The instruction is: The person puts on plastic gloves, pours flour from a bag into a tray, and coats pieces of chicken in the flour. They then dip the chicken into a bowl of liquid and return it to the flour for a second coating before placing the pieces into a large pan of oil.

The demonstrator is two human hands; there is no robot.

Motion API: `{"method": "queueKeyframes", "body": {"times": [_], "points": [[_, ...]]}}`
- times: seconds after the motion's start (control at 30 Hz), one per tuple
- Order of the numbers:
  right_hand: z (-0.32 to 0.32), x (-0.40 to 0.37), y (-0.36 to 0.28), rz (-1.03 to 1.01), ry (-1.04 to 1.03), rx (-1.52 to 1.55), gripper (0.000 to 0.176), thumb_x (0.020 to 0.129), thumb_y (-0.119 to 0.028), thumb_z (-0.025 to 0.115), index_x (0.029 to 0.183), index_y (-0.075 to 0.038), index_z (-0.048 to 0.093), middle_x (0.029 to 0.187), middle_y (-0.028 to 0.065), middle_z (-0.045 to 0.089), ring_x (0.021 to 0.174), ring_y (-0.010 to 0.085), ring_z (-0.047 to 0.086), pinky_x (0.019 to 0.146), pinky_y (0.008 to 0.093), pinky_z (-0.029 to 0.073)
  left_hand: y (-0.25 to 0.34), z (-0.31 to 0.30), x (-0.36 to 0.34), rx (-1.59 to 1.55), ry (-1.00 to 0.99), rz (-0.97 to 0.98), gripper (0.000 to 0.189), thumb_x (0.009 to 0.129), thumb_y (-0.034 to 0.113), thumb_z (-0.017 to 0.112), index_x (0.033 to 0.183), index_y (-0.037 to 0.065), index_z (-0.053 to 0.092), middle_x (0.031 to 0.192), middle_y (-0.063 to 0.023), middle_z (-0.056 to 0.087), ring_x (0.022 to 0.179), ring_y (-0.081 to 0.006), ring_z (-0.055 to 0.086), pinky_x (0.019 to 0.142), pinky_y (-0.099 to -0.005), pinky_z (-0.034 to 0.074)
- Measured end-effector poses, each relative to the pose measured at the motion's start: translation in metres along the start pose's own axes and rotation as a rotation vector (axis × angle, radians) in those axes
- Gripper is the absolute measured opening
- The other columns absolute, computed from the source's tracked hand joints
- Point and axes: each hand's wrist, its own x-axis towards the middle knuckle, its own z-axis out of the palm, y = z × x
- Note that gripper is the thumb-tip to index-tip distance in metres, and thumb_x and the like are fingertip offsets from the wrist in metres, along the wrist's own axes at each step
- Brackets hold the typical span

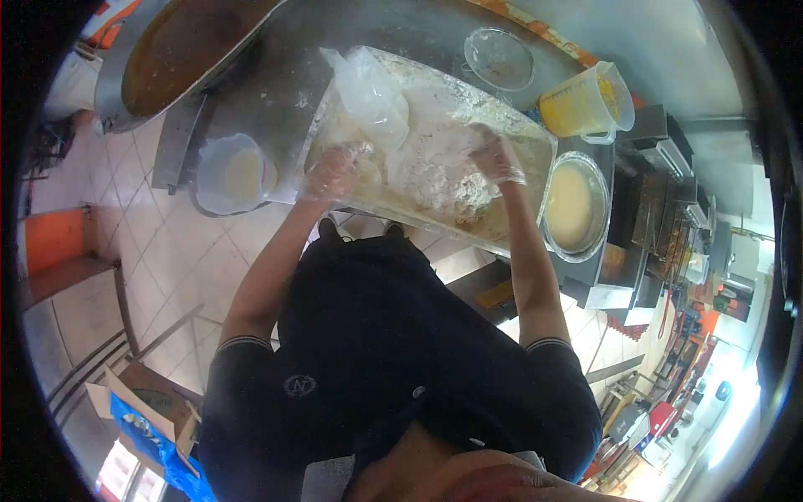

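Observation:
A large rectangular tray (535,142) holds white flour (439,155) with a lumpy floured mass (468,194) near its front edge. My left hand (339,171), in a clear plastic glove, is over the tray's left part; its fingers are blurred, and what they touch is unclear. Also gloved, my right hand (495,156) reaches into the flour on the right, fingers bent down and partly hidden by blur and flour. A clear plastic bag (370,96) with white contents lies in the tray's upper left, above my left hand.
Left of the tray stands a translucent tub (237,177) of pale liquid. On the right are a metal bowl (573,205) of pale batter and a plastic jug (587,102) with yellow residue. A round sieve (499,58) lies behind; a big pan (180,54) is at upper left.

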Motion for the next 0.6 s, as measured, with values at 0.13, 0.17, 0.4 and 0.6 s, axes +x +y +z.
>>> {"method": "queueKeyframes", "body": {"times": [0.13, 0.17, 0.4, 0.6], "points": [[-0.026, -0.007, 0.010, -0.004, 0.026, 0.956, 0.045, 0.076, -0.011, 0.064, 0.118, -0.006, 0.051, 0.110, 0.0094, 0.061, 0.097, 0.0193, 0.059, 0.088, 0.0305, 0.047, -0.023, 0.037, -0.010, 0.649, 0.035, 0.264, 0.033, 0.080, 0.013, 0.053, 0.112, 0.006, 0.055, 0.084, -0.0118, 0.057, 0.072, -0.0242, 0.058, 0.067, -0.0352, 0.049], [-0.033, -0.009, 0.010, -0.005, -0.008, 1.211, 0.048, 0.075, -0.011, 0.067, 0.120, -0.006, 0.051, 0.111, 0.0079, 0.061, 0.099, 0.0170, 0.057, 0.089, 0.0289, 0.046, -0.020, 0.032, -0.008, 0.643, 0.042, 0.276, 0.033, 0.080, 0.013, 0.053, 0.112, 0.006, 0.055, 0.084, -0.0118, 0.057, 0.072, -0.0242, 0.058, 0.067, -0.0352, 0.049], [-0.061, -0.023, -0.030, 0.213, 0.089, 0.706, 0.034, 0.077, -0.009, 0.065, 0.110, -0.007, 0.060, 0.107, 0.0071, 0.061, 0.098, 0.0151, 0.055, 0.087, 0.0286, 0.045, -0.060, 0.097, -0.012, -0.551, 0.271, 0.177, 0.036, 0.080, 0.016, 0.054, 0.115, 0.009, 0.051, 0.092, -0.0096, 0.055, 0.084, -0.0253, 0.056, 0.070, -0.0368, 0.048], [-0.070, -0.017, -0.057, 0.378, 0.255, 0.334, 0.043, 0.067, -0.006, 0.071, 0.108, -0.008, 0.059, 0.100, 0.0134, 0.064, 0.091, 0.0245, 0.061, 0.083, 0.0321, 0.047, -0.043, 0.067, -0.010, -0.571, -0.010, 0.085, 0.035, 0.084, 0.023, 0.053, 0.116, 0.009, 0.052, 0.090, -0.0103, 0.056, 0.087, -0.0243, 0.054, 0.081, -0.0361, 0.044]]}}
